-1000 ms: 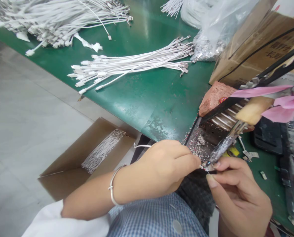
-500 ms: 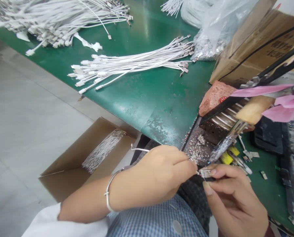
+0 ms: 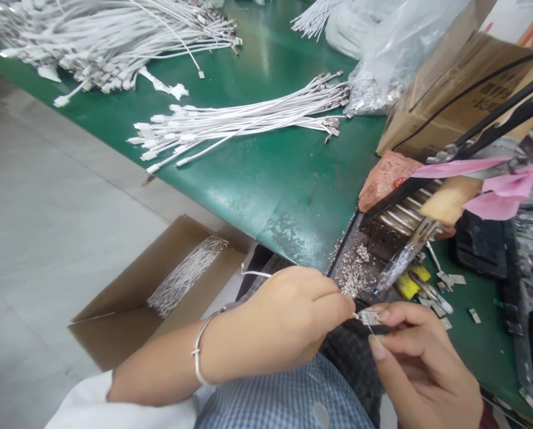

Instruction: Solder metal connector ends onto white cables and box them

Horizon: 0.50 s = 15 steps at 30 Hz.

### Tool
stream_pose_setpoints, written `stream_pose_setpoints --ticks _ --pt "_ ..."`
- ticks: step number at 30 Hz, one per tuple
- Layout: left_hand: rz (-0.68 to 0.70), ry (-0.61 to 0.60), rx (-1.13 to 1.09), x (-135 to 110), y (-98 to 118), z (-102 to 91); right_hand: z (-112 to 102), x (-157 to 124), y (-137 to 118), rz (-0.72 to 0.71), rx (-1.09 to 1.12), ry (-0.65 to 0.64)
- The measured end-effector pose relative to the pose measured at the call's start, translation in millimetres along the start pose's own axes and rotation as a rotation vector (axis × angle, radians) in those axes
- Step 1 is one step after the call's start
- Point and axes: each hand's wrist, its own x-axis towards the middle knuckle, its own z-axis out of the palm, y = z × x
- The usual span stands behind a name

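Left hand point(image 3: 293, 316) pinches the thin white cable point(image 3: 255, 273); right hand point(image 3: 421, 363) pinches its small metal plug point(image 3: 369, 316) between them. Light, floppy, fragile: grip beside the plug.

Dark printed characters are seen on the cardboard box point(image 3: 467, 101) at the far right, but they are too blurred and tilted to be read.

Both hands, the left hand point(image 3: 293, 316) and right hand point(image 3: 421, 363), have drawn the small metal connector point(image 3: 370, 316) down from the soldering tip point(image 3: 394, 271).
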Motion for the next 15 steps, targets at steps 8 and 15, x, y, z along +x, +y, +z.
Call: stream_pose_setpoints --ticks 8,15 --pt "-0.014 0.015 -0.006 3.1 -2.4 0.4 -2.8 9.9 3.2 0.036 0.06 -0.006" --pt "-0.03 0.014 0.023 5.0 0.2 -0.2 -2.7 12.3 2.7 0.061 0.058 0.001"
